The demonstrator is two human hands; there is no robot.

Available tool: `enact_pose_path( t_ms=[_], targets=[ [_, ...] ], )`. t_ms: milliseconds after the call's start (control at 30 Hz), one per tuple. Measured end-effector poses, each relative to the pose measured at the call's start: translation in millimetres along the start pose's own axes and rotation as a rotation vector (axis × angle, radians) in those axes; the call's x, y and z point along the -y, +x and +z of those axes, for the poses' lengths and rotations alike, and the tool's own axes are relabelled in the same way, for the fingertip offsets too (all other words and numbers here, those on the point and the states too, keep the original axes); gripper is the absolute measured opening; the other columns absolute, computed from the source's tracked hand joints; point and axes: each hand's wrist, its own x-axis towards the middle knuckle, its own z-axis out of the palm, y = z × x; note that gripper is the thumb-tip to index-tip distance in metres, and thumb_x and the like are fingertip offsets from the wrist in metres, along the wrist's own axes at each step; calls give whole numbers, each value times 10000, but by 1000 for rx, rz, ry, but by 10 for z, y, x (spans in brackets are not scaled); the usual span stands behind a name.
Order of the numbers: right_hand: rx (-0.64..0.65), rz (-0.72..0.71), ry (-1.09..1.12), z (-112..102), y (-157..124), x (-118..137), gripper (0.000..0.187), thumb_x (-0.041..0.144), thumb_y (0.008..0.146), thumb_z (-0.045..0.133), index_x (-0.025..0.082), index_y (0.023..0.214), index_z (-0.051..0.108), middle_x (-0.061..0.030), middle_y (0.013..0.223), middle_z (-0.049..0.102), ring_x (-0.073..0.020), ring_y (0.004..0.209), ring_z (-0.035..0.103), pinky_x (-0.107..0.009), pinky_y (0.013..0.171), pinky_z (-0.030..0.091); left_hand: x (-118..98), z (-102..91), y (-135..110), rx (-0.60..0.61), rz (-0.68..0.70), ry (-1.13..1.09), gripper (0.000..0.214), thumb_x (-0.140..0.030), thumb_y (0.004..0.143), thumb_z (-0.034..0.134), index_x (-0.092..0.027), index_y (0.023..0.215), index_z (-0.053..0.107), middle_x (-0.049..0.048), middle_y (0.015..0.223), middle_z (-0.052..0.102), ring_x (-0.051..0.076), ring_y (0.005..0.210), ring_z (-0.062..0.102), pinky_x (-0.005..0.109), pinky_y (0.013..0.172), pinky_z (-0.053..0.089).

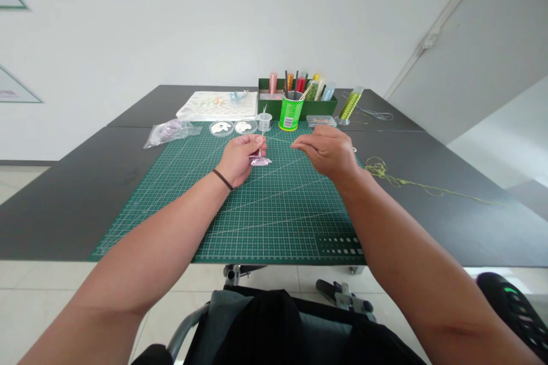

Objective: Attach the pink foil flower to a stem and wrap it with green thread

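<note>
Left fingers (256,141) pinch a shiny light-purple flower shape (260,162), wide-bottomed; right fingers (305,141) press together, on what I can't tell.

Both the left hand (238,157) and the right hand (331,151) are bare, as are both forearms. Around the left wrist sits a thin, dark, cord-like band (222,179), plain and narrow. Below the near edge of the surface (51,205), loose black cloth (265,333) covers the lap, its folds soft and matt, with no pattern visible.
</note>
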Motion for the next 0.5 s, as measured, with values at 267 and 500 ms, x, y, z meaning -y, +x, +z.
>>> enact_pose_path(
  t_ms=[267, 500],
  targets=[
    [32, 90, -12, 30, -26, -62, 269, 373, 970, 627, 256, 796, 796, -27, 680, 640, -193, 683, 573, -357, 704, 472, 32, -29, -3, 110, 14, -81, 212, -243, 779, 826, -137, 767, 642, -28, 629, 626, 60, 538, 563, 204, 576, 472],
    [6, 109, -21, 47, -35, -96, 257, 360, 965, 628, 244, 798, 786, -23, 682, 614, -192, 693, 578, -341, 691, 469, 28, -18, -55, 289, -19, -117, 346, -333, 686, 909, -137, 774, 638, -26, 618, 633, 64, 534, 563, 206, 561, 461]
  ],
)
